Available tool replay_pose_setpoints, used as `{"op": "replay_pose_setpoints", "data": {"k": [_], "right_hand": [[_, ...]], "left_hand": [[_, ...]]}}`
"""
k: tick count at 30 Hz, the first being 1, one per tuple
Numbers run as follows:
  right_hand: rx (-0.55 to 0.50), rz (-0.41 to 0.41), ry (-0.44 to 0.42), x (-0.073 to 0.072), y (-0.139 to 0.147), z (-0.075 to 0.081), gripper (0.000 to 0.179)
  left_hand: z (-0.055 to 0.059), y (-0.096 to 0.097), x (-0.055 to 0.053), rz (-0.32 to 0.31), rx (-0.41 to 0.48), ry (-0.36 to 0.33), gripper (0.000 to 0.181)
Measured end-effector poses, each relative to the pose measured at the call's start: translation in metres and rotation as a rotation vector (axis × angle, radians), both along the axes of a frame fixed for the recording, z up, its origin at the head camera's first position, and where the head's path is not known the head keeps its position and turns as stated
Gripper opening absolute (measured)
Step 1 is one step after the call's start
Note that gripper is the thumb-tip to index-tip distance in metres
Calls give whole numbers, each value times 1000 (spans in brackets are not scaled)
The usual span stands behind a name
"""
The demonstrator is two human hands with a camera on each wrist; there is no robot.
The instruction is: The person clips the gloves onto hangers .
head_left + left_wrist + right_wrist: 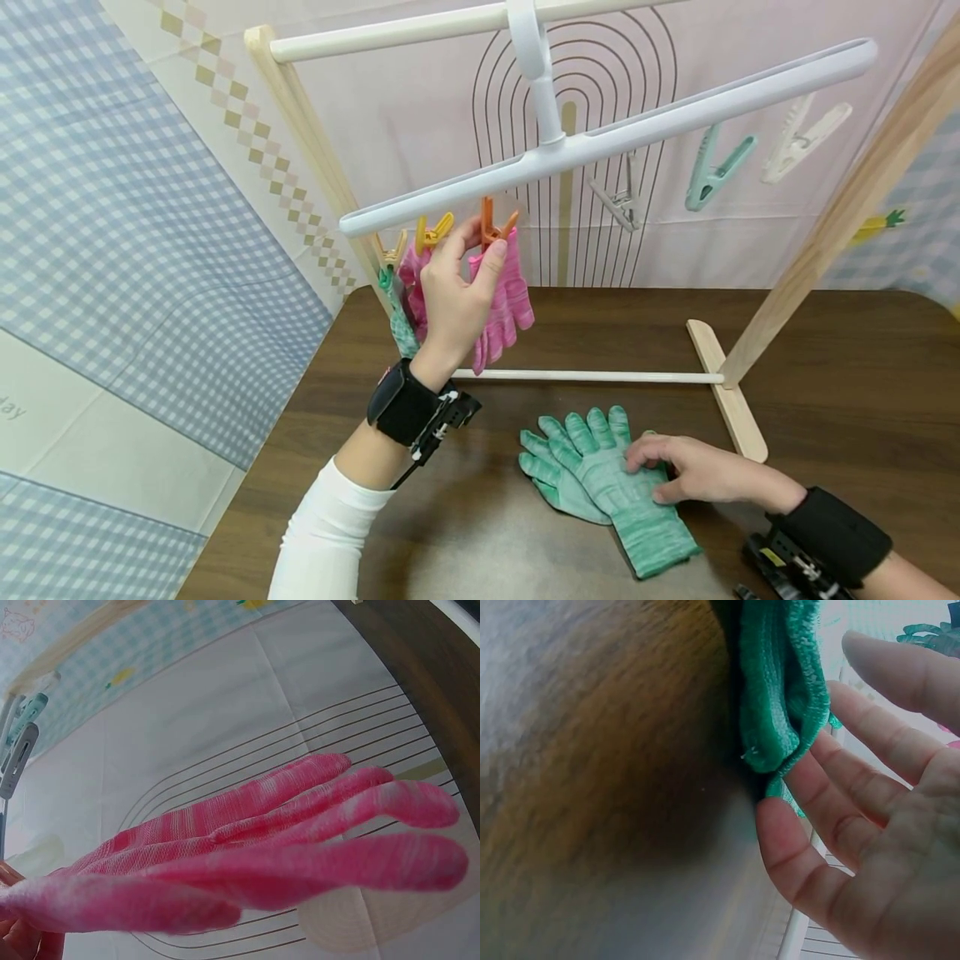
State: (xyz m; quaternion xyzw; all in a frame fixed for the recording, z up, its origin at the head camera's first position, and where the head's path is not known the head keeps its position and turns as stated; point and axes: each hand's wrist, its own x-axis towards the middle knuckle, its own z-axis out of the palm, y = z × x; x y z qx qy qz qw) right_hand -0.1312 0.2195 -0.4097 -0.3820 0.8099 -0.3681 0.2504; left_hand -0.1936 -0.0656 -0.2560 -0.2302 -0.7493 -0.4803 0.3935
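My left hand [459, 296] is raised below the white hanger [547, 154], its thumb and fingers pinching an orange clothespin [491, 235] at the cuff of a pink glove [510, 292]. The pink glove [247, 855] spreads across the left wrist view with its fingers dangling. On the table, my right hand [701, 471] rests on a pair of green gloves [611, 483] that overlap each other. In the right wrist view, its relaxed fingers [840, 825] touch the green glove edge [806, 697], with the thumb held apart.
A yellow clothespin [433, 232] and a beige one [392, 250] hang left of my left hand, near more pink and green gloves. Grey [618, 200], teal [716, 171] and white [806, 137] clothespins hang at the right. A wooden rack post [840, 217] stands on the brown table [600, 333].
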Motion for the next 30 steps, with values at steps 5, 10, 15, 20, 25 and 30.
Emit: {"op": "replay_pose_setpoints", "data": {"k": [5,10,15,20,25,30], "right_hand": [[32,-12,3,1,0,1,29],[39,-14,9,1,0,0,28],[51,-15,8,1,0,0,28],[63,-13,-2,2,1,1,28],[59,-13,-12,2,1,0,29],[59,-13,-11,2,1,-1,29]], "left_hand": [[-1,0,1,6,10,-2,31],[-1,0,1,1,16,-3,31],[-1,-1,3,-1,15,-3,32],[-2,-1,3,4,12,8,32],[-2,-1,3,2,10,8,32],[-3,-1,3,0,11,15,32]]}}
